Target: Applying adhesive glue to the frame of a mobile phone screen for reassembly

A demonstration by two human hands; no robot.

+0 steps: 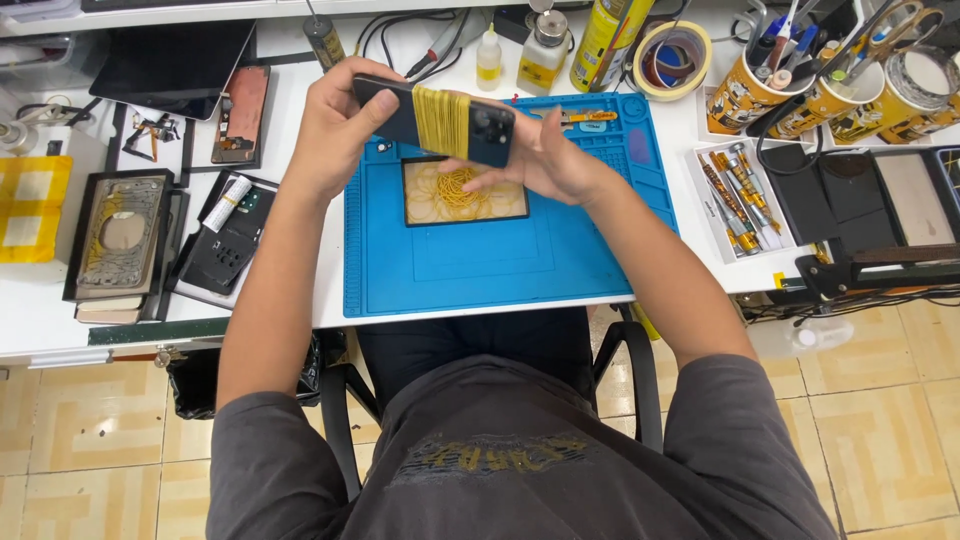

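Note:
I hold a dark smartphone (400,112) flat above the blue work mat (470,270), back side up with its camera cluster at the right end. A thick band of yellow rubber bands (441,122) is wrapped around its middle. My left hand (330,130) grips the phone's left end. My right hand (545,155) supports the right end from below, its fingers reaching under the phone. Beneath the phone, a small black tray (412,205) on the mat holds a heap of loose yellow rubber bands (458,188).
To the left lie a phone frame (120,235), a dark phone back (222,252) and a circuit part (241,112). Bottles (545,55), a spray can (605,35) and tape (672,60) stand behind. A tray of screwdrivers (735,195) and tool cups (760,85) sit right.

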